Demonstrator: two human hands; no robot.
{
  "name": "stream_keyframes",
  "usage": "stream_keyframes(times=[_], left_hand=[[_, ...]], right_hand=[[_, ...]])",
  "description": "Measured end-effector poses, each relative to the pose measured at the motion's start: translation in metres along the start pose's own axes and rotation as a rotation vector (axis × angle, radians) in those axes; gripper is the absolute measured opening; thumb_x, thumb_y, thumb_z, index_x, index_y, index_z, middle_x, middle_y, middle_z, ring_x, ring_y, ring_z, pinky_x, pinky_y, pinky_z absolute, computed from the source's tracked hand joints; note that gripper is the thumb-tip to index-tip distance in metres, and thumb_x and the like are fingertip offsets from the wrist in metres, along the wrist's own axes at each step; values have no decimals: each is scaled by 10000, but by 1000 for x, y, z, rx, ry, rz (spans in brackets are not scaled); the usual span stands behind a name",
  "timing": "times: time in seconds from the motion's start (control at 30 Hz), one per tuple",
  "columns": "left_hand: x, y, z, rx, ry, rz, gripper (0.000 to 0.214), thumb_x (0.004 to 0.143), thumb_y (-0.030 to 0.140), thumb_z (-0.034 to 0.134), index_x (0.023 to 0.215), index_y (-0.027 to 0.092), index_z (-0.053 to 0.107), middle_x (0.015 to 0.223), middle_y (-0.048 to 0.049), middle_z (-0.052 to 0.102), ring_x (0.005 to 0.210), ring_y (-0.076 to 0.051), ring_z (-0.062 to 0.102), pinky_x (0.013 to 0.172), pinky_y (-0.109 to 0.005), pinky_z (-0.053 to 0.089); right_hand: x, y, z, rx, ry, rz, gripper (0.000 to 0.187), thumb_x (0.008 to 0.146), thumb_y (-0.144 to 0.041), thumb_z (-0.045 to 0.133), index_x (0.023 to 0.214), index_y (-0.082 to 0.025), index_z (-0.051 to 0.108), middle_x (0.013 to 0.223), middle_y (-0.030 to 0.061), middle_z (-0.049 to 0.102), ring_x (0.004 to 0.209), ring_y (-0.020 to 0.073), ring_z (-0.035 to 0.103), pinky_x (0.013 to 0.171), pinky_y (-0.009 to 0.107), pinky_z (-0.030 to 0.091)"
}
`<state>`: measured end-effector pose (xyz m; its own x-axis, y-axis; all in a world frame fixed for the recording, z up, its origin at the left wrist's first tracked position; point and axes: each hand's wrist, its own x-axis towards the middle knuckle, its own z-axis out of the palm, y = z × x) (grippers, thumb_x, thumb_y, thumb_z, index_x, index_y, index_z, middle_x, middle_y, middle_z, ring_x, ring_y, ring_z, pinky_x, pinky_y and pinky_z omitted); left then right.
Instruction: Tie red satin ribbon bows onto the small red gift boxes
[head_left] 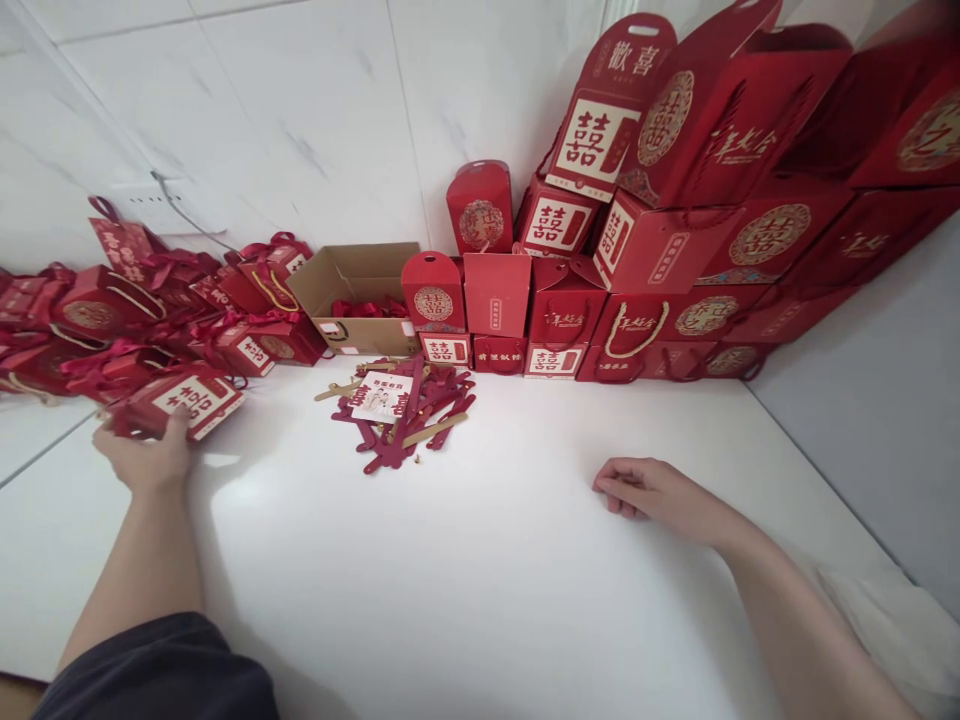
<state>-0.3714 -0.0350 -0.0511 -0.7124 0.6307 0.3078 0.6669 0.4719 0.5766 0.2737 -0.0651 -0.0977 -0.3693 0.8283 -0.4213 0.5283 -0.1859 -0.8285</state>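
At the left, my left hand (154, 450) is closed around a red gift box (199, 405) with a white panel and a red double-happiness character. This box sits at the front of a pile of similar red boxes tied with ribbons. My right hand (634, 488) is over the white table on the right, its fingers loosely curled together, with nothing visible in it. Between the hands, nearer the wall, lies a heap of dark red and gold strips (442, 425). A small printed card (381, 396) with a picture of a couple rests on top of the heap.
An open cardboard carton (367, 335) with red pieces inside stands behind the strips. Stacked red gift boxes (562, 315) with rope handles line the wall to the right. Piled boxes (90, 305) fill the far left, below a wall socket (161, 208) with a cable.
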Motion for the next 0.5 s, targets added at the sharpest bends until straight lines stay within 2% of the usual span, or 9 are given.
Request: stream_keyframes(times=[0.07, 0.13, 0.2, 0.33, 0.5], left_hand=[[-14, 11, 1, 1, 44, 57, 966, 804, 600, 575, 1402, 25, 81, 1422, -163, 319, 1275, -247, 398, 1105, -396, 290], [-26, 27, 6, 19, 10, 266, 1018, 789, 532, 639, 1443, 27, 43, 1498, -181, 212, 1355, -264, 312, 1127, -369, 263], [-35, 45, 15, 49, -25, 376, 1063, 767, 496, 681, 1466, 36, 27, 1523, -183, 159, 1391, -285, 247, 1142, -369, 233], [-44, 79, 37, 103, -113, 335, 1060, 751, 577, 653, 1480, 73, 71, 1488, -179, 220, 1329, -315, 320, 1107, -442, 275], [-51, 101, 46, 91, -65, 202, 1103, 746, 666, 589, 1483, 58, 36, 1446, -206, 202, 1301, -374, 324, 1068, -505, 281]], right_hand=[[0, 0, 1, -28, 11, -1, 329, 878, -491, 477, 843, -196, 617, 783, 46, 648, 698, 165, 542, 652, 301, 437], [0, 0, 2, -63, 29, -4, 322, 880, -485, 469, 836, -200, 612, 766, 42, 645, 685, 164, 540, 640, 301, 429], [0, -1, 3, -85, 43, -9, 315, 880, -480, 465, 833, -204, 609, 756, 39, 644, 679, 164, 541, 630, 297, 423], [0, -3, 3, -76, 53, -15, 311, 879, -479, 461, 833, -209, 609, 756, 37, 649, 679, 165, 545, 617, 285, 421], [-1, -4, 4, -84, 66, -9, 303, 874, -479, 467, 818, -215, 604, 739, 30, 644, 661, 163, 546, 591, 276, 413]])
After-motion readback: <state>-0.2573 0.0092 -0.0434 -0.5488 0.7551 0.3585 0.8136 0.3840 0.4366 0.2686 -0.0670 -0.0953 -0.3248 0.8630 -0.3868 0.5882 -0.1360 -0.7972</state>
